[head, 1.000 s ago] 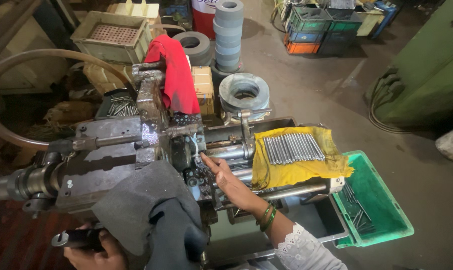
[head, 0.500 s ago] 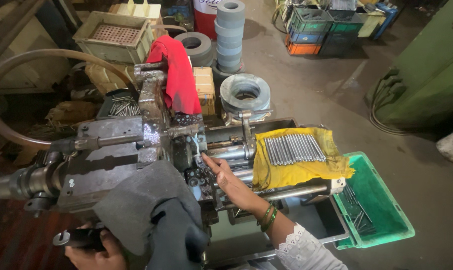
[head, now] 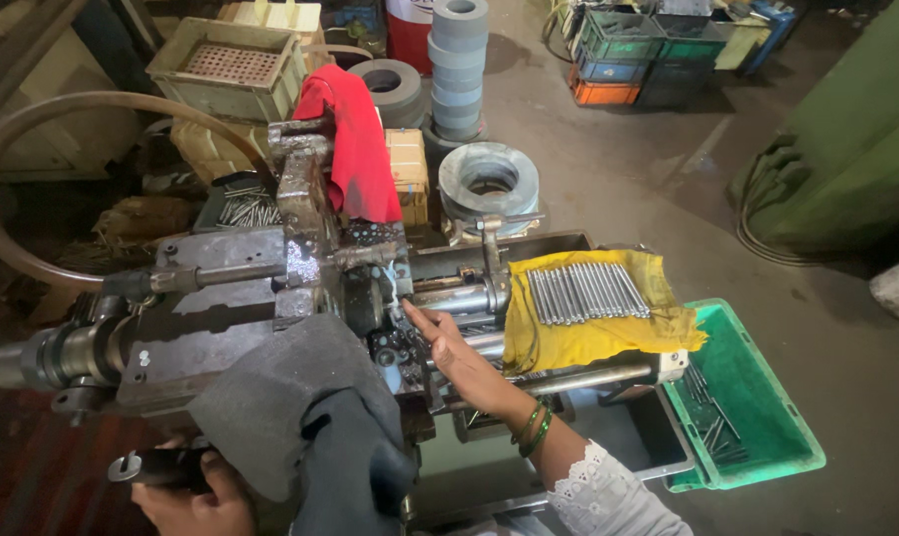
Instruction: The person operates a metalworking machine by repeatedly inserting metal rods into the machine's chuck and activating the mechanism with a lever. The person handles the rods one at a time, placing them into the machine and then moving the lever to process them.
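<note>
At the middle of the grinding machine (head: 271, 298), the right hand (head: 449, 342) reaches with fingers open toward the work zone. Thin steel rods (head: 586, 291) lie on the yellow cloth (head: 588, 333) just right; they look light, stiff, slippery, best pinched mid-length. The left hand (head: 196, 496) grips a dark handle (head: 156, 465), near left.

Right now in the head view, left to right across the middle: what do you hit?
Curved hose → dark grey cloth → right hand → yellow cloth with metal rods → green bin.
</note>
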